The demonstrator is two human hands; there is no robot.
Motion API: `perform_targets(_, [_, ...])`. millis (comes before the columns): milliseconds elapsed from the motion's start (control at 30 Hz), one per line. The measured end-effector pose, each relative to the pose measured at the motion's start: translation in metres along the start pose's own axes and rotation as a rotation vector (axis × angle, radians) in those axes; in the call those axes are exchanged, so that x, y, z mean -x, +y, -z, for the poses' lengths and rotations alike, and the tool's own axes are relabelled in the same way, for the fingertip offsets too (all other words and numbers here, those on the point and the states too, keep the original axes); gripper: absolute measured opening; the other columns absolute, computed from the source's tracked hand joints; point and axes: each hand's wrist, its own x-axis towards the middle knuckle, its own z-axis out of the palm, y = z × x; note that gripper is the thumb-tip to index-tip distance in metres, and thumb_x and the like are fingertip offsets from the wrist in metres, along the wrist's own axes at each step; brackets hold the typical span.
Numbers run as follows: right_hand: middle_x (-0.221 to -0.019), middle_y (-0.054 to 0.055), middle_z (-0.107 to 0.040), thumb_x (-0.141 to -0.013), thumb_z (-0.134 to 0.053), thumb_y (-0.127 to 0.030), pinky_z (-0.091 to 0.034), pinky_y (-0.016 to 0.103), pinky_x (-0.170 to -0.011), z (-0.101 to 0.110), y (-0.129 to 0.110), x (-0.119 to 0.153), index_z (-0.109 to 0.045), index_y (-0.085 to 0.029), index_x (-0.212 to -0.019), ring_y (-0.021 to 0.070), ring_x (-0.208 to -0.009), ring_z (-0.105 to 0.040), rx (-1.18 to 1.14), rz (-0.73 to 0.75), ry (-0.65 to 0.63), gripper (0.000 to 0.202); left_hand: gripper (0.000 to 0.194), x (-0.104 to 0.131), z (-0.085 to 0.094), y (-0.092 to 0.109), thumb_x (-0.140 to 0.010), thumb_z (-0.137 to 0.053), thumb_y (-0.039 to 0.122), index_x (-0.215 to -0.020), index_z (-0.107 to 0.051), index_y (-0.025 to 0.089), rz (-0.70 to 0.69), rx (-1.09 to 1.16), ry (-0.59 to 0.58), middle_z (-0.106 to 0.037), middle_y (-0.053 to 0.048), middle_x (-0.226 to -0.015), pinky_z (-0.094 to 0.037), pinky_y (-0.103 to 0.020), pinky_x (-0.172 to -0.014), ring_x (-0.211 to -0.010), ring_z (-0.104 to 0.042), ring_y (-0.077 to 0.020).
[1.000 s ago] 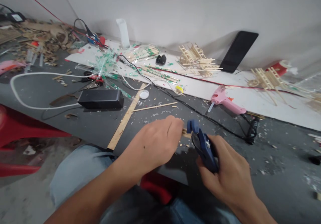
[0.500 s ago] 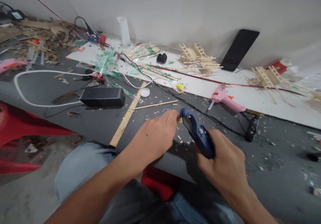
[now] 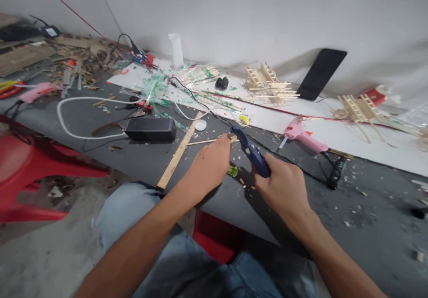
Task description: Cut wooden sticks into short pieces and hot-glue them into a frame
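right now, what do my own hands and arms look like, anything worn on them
Both your left hand and right hand are ungloved, with a small spot on the back of the left. Your left forearm and right forearm show no sleeves, and neither wrist has a watch or band. No ring shows, though some fingers are hidden.

The table (image 3: 334, 209) is dark grey, flecked with pale bits, and the long board (image 3: 307, 120) on it is white; the cutting tool (image 3: 252, 153) is navy blue, the glue gun (image 3: 305, 136) pink, the small item (image 3: 232, 170) bright green, the power bank (image 3: 150, 129) and the leaning phone (image 3: 321, 74) black, the looped cable (image 3: 59, 115) white, the round cap (image 3: 200, 125) white, the wrappers (image 3: 155, 86) clear with green markings, the stick models (image 3: 267, 84) pale straw, the chair (image 3: 43, 169) red, the jeans (image 3: 129, 209) faded light blue
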Motion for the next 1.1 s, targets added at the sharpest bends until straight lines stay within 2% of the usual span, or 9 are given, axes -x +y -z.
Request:
perform_targets(200, [-0.066,0.007,-0.068,-0.092,-0.052,-0.054,-0.031,0.033,-0.06,0.02,0.019,-0.018,-0.067,-0.023,-0.082,0.0277,-0.063,-0.062,0.0,-0.094,-0.084,0.035,0.026,0.001,0.019,-0.015,-0.109,-0.026,0.021,-0.105,-0.051,0.015,0.003,-0.058,-0.035,-0.069,-0.01,-0.083,-0.043,-0.032,-0.064,-0.076,-0.068,-0.0234])
perform_targets(333, [-0.084,0.009,-0.075,-0.094,-0.051,-0.053,-0.04,0.036,-0.063,0.026,0.036,-0.024,-0.069,-0.023,-0.105,0.0326,-0.078,-0.068,-0.022,-0.02,-0.147,0.036,0.023,-0.001,0.03,-0.025,-0.109,-0.031,0.022,-0.101,-0.052,0.016,-0.057,-0.103,-0.074,-0.069,-0.007,-0.083,-0.043,-0.032,-0.067,-0.079,-0.068,-0.0225])
perform_targets(467, [-0.111,0.01,-0.076,-0.092,-0.056,-0.053,-0.048,0.04,-0.068,0.019,0.044,-0.022,-0.063,-0.023,-0.127,0.0366,-0.094,-0.071,0.09,0.051,-0.082,0.047,0.024,-0.012,0.029,-0.031,-0.108,-0.032,0.022,-0.103,-0.053,0.014,-0.095,-0.185,-0.071,-0.068,-0.011,-0.089,-0.041,-0.034,-0.066,-0.082,-0.068,-0.0258])
perform_targets(567, [-0.124,0.009,-0.072,-0.091,-0.058,-0.052,-0.051,0.041,-0.07,0.014,0.048,-0.017,-0.059,-0.024,-0.135,0.0365,-0.101,-0.071,0.137,0.062,-0.038,0.052,0.024,-0.022,0.024,-0.035,-0.108,-0.033,0.023,-0.105,-0.054,0.013,-0.114,-0.24,-0.073,-0.067,-0.013,-0.094,-0.041,-0.034,-0.066,-0.084,-0.068,-0.0266])
perform_targets(667, [-0.125,0.008,-0.072,-0.092,-0.057,-0.051,-0.052,0.042,-0.07,0.014,0.052,-0.012,-0.058,-0.025,-0.137,0.0359,-0.102,-0.071,0.163,0.052,-0.058,0.051,0.022,-0.028,0.021,-0.037,-0.107,-0.034,0.021,-0.106,-0.054,0.012,-0.122,-0.276,-0.076,-0.066,-0.014,-0.097,-0.041,-0.034,-0.065,-0.085,-0.067,-0.0259])
perform_targets(833, [-0.12,0.008,-0.073,-0.094,-0.053,-0.057,-0.052,0.045,-0.063,0.022,0.062,-0.008,-0.058,-0.027,-0.136,0.0389,-0.097,-0.072,0.23,-0.002,-0.105,0.051,0.018,-0.027,0.016,-0.034,-0.103,-0.038,0.016,-0.105,-0.056,0.015,-0.184,-0.282,-0.134,-0.066,-0.01,-0.095,-0.042,-0.033,-0.065,-0.082,-0.067,-0.0237])
perform_targets(933, [-0.114,0.01,-0.073,-0.093,-0.052,-0.06,-0.052,0.047,-0.062,0.026,0.068,-0.005,-0.059,-0.026,-0.135,0.0402,-0.097,-0.071,0.271,0.031,-0.163,0.054,0.017,-0.028,0.013,-0.032,-0.098,-0.043,0.009,-0.104,-0.058,0.015,-0.191,-0.294,-0.15,-0.067,-0.01,-0.098,-0.04,-0.032,-0.063,-0.082,-0.067,-0.0239])
perform_targets(1100, [-0.106,0.014,-0.072,-0.094,-0.053,-0.057,-0.055,0.052,-0.071,0.026,0.073,0.004,-0.06,-0.021,-0.134,0.0403,-0.097,-0.068,0.372,0.148,-0.181,0.054,0.027,-0.036,0.02,-0.04,-0.105,-0.035,0.023,-0.106,-0.06,0.013,-0.081,-0.274,-0.073,-0.069,-0.013,-0.095,-0.043,-0.034,-0.066,-0.085,-0.068,-0.0262])
